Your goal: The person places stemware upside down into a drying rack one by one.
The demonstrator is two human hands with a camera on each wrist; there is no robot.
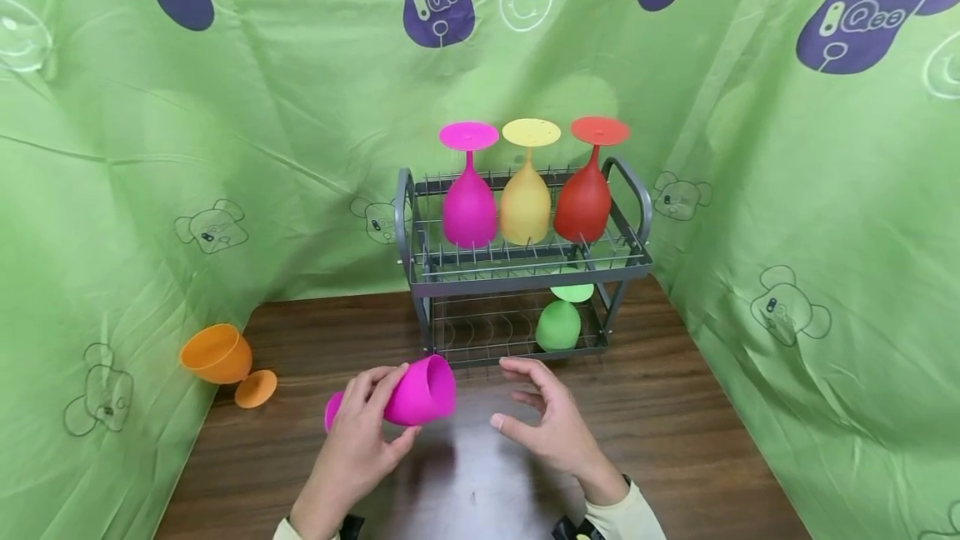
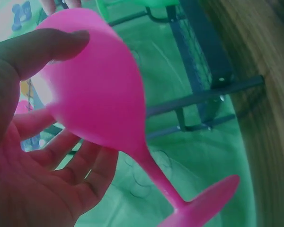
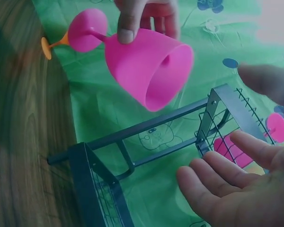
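My left hand (image 1: 360, 432) grips a pink goblet (image 1: 420, 392) round its bowl, thumb on one side and fingers on the other. The goblet lies tilted on its side above the table, its mouth toward the right and its foot to the left. In the left wrist view the pink goblet (image 2: 94, 85) shows its full stem and foot. My right hand (image 1: 551, 419) is held apart from it, fingers spread and loosely bent, with nothing in them. In the right wrist view the right hand's fingers (image 3: 213, 177) are away from the goblet's mouth.
A two-tier dish rack (image 1: 525, 280) stands ahead. On its top tier, upside down, are a pink goblet (image 1: 469, 211), a yellow goblet (image 1: 526, 207) and a red goblet (image 1: 582, 205); a green goblet (image 1: 558, 327) is below. An orange goblet (image 1: 217, 355) lies at left on the wooden table (image 1: 675, 407).
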